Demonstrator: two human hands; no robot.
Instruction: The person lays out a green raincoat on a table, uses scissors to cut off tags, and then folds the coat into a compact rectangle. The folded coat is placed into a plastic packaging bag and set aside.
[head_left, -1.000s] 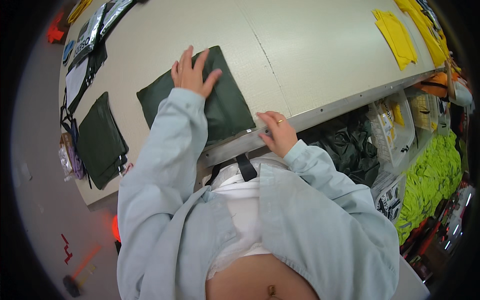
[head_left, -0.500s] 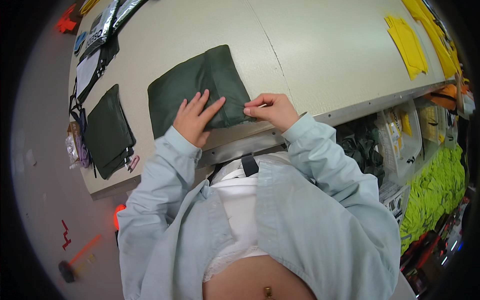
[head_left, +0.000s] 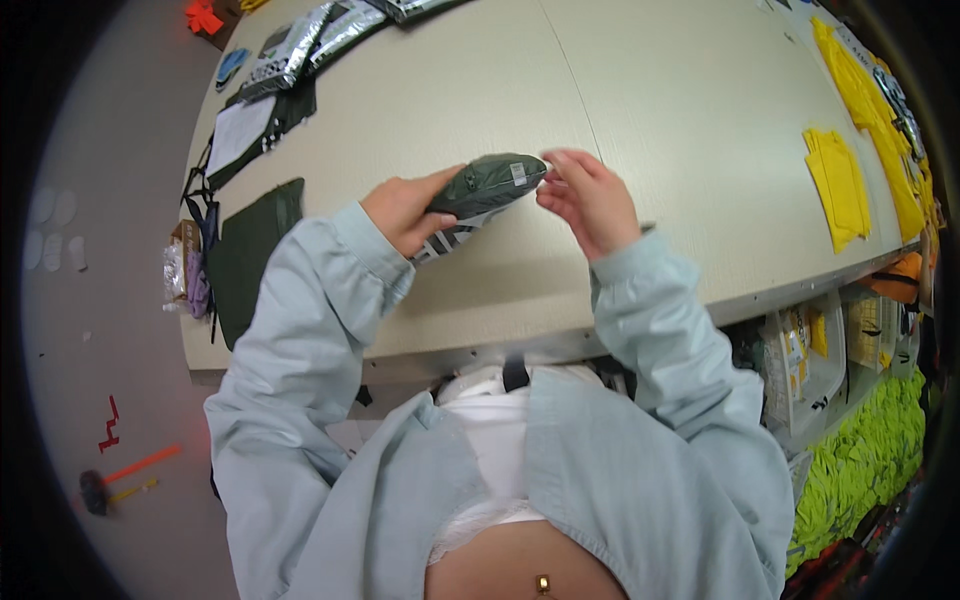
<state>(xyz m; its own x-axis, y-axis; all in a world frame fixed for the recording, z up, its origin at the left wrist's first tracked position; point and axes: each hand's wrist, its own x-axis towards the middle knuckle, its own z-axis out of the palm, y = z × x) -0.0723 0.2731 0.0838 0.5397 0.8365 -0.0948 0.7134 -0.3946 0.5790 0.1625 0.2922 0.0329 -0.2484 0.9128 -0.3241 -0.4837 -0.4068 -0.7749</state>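
Observation:
My left hand (head_left: 410, 208) is closed round the left end of a dark green folded fabric item (head_left: 485, 187), thumb below and fingers behind. It is raised off the tabletop and tilted on edge, with a small white tag on the edge facing me. Pale printing shows on its lower face. My right hand (head_left: 592, 200) is at the item's right end, fingers bent and slightly apart, the fingertips at or just off the corner. Left of my left arm lies a second dark green folded piece (head_left: 248, 255), partly hidden by the sleeve.
The pale table (head_left: 480, 90) has a metal front edge. Silvery plastic packages (head_left: 290, 50) and a white sheet (head_left: 240, 135) lie at the far left. Yellow folded pieces (head_left: 838, 190) rest at the right. Below the table's right side stand white bins (head_left: 805, 370) and a lime-green heap (head_left: 855, 480).
The dark green fabric item was flat on the table under both hands. It is now lifted and turned on edge in my left hand; my right hand has come away from the near corner.

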